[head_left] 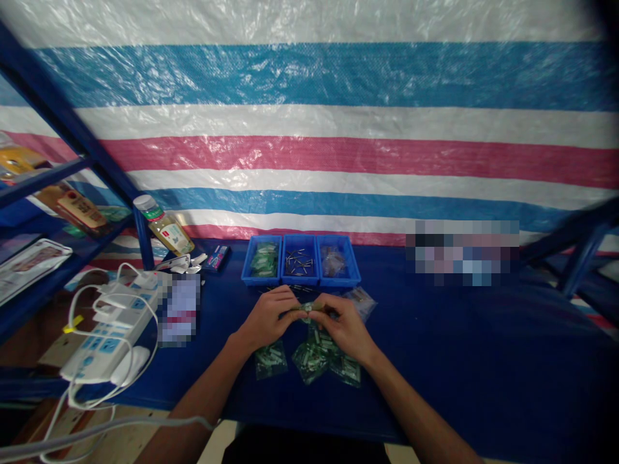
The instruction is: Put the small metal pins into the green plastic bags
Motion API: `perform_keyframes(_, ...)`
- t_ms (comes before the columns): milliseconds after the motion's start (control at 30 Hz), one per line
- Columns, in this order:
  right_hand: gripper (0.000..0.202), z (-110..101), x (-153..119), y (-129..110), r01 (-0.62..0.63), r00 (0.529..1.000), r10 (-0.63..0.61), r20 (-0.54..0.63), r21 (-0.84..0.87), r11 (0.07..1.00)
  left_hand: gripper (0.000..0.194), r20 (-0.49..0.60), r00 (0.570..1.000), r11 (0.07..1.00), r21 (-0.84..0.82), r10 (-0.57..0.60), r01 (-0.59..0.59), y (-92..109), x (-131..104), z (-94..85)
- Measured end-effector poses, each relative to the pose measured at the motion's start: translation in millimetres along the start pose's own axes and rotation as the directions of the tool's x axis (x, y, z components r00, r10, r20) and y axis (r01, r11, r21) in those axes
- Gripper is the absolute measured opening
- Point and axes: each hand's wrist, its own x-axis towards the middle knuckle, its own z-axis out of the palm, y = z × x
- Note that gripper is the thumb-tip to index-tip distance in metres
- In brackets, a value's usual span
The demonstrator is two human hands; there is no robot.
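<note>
My left hand (275, 317) and my right hand (342, 322) meet over the blue table, fingers closed on opposite ends of a small greenish plastic bag (307, 309). What is inside that bag is too small to make out. Below my hands lie several clear green-tinted bags of small parts, one bag (271, 359) at the left and a bag (310, 362) in the middle. Behind my hands stand three blue bins: a left bin (261, 281) with green bags, a middle bin (300, 281) with thin dark metal rods, and a right bin (340, 281) with clear bags.
A clear bag (362, 303) lies beyond my right hand. At the left are a white power strip (104, 341) with tangled cables, a bottle (169, 231), a small dark blue box (216, 258) and a blurred-out item (180, 309). A blue metal frame (140, 235) borders the table.
</note>
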Motion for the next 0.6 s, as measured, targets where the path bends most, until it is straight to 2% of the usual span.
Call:
perform_keyframes(233,0.027,0.2,-0.3,-2.0,-0.047,0.999,0.048,-0.009,0.092,0.995,0.021,-0.035,0.998,0.998,-0.020,-0.054,0.053,3.5,-0.6,-0.4)
perform_keyframes(367,0.022,0.9,0.6,-1.2,-0.057,0.995,0.072,-0.074,0.185,0.981,0.015,-0.119,0.986,0.993,-0.009,-0.121,0.121,1.6,-2.9,2.2)
perform_keyframes(500,0.042,0.8,1.3,0.9,-0.053,0.988,0.090,-0.123,0.276,0.960,0.012,-0.224,0.960,0.985,-0.037,-0.170,0.166,-2.2,-4.7,5.6)
perform_keyframes(600,0.028,-1.6,1.9,1.5,-0.054,0.988,0.082,-0.129,0.206,0.977,0.020,-0.246,0.952,0.983,-0.035,-0.181,0.178,-2.4,-4.2,5.3)
